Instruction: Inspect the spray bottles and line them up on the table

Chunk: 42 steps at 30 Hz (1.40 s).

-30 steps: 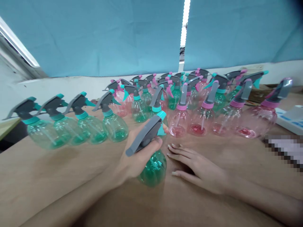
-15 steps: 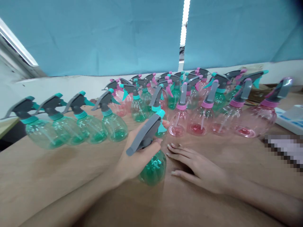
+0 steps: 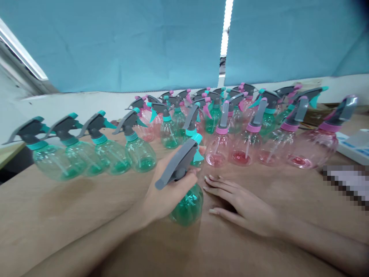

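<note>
On the table [image 3: 230, 257], left hand [image 3: 165, 198] is curled round a green spray bottle [image 3: 187, 209]; right hand [image 3: 245, 207] lies palm-down, open, empty (thumb kinda sticking out).

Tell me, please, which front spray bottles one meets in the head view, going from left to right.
Leftmost green bottle, second green bottle, third green bottle, fourth green bottle, held green bottle in the left grip, first pink bottle, second pink bottle, third pink bottle, rightmost pink bottle.
</note>
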Available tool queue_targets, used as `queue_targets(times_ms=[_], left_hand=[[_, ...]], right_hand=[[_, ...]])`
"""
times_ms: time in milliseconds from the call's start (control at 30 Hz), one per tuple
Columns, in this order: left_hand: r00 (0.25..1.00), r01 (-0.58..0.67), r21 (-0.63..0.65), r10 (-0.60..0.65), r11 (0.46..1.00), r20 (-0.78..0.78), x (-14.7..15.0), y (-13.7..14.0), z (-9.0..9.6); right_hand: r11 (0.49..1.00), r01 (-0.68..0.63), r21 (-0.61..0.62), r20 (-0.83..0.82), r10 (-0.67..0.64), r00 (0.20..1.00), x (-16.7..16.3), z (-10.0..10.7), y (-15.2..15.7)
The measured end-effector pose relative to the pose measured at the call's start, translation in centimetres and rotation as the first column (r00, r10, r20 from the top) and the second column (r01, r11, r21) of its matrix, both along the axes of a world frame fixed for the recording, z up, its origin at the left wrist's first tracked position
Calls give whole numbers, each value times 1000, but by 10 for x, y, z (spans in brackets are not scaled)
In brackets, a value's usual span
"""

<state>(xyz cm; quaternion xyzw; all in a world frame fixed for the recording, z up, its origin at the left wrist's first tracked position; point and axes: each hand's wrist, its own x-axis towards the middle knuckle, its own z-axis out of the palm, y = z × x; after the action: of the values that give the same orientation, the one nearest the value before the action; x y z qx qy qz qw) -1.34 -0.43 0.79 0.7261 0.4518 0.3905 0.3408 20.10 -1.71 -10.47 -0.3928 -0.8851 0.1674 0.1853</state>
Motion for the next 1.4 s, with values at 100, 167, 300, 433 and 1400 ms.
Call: queue_targets(times_ms=[100,167,300,433,1400], left_hand=[[1000,7,-18,-7,1000,23,1,0,0],[999,15,-28,-13,999,47,1,1,0],[998,57,-7,-57,998,36,1,2,1],[998,59,11,-60,998,16,0,2,2],[996,71,-66,-67,995,59,-8,3,-5]], right_hand=[[1000,-4,-1,0,4,1000,0,0,0],[1000,-3,-5,-15,3,1000,0,0,0],[1000,-3,-8,-27,2,1000,0,0,0],[1000,-1,-5,-30,1,1000,0,-1,0],[1000,0,6,49,0,999,0,1,0]])
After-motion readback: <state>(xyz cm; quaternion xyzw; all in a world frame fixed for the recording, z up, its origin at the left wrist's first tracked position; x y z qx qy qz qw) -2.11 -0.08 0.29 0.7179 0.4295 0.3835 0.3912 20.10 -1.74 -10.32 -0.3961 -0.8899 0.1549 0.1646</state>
